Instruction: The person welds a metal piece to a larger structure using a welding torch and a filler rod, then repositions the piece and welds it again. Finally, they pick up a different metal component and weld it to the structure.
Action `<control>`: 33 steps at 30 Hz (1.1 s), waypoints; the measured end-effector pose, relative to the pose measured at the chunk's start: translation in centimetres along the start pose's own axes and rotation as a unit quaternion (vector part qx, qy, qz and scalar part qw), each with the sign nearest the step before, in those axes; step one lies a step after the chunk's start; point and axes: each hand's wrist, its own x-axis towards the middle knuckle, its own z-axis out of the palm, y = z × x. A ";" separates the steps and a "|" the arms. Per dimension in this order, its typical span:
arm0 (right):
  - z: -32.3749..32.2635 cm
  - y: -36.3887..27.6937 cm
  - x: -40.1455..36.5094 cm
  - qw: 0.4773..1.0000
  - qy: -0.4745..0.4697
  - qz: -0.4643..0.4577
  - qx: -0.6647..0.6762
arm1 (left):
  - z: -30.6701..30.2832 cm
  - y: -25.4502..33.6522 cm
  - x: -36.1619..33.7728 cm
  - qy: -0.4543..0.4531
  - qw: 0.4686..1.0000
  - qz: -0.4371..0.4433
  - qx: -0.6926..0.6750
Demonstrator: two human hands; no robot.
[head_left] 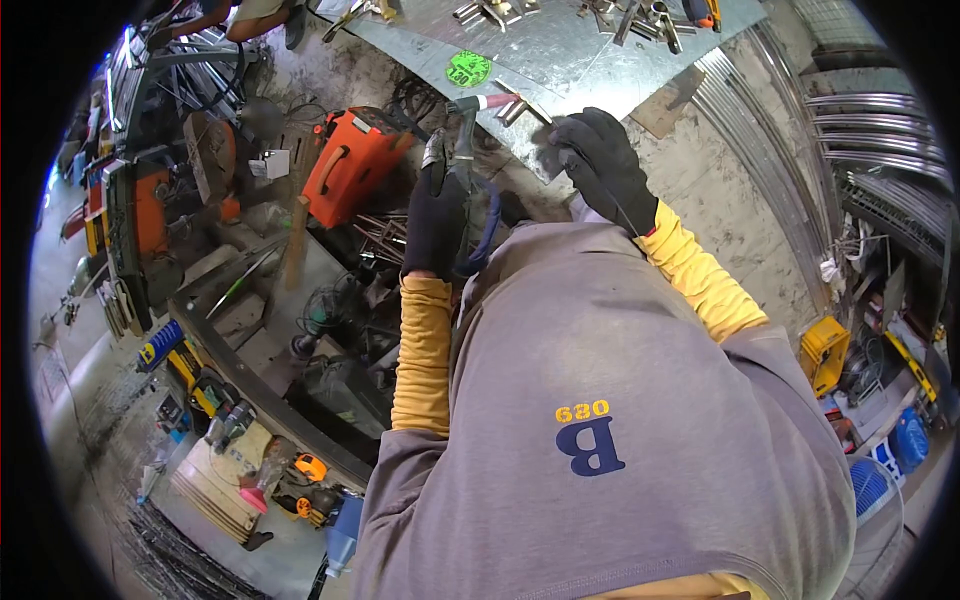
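Observation:
My left hand (437,215), in a black glove, is wrapped around the handle of a TIG welding torch (465,130). The torch's pinkish nozzle points right, over the corner of a metal-topped table, close to a small metal tube piece (522,103). Just right of that corner is my right hand (603,165), also black-gloved, with its fingers curled together. A thin dark line runs along this glove, perhaps a rod, but I cannot make out what the fingers hold.
The metal table (560,60) bears a green round sticker (468,69) and several loose metal pieces (655,22). An orange-red machine case (355,165) stands on the floor at left. Long metal bars (765,150) lie at right. Another person's legs (258,18) show at top left.

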 end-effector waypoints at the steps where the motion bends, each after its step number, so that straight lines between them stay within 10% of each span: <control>1: 0.2 0.3 -0.1 1.000 0.000 -0.009 -0.019 | 0.2 0.1 0.0 0.016 0.996 -0.057 -0.065; 33: 2.1 2.8 -0.6 0.999 -0.002 -0.047 0.007 | 2.0 4.0 -1.3 0.038 0.968 -0.118 -0.217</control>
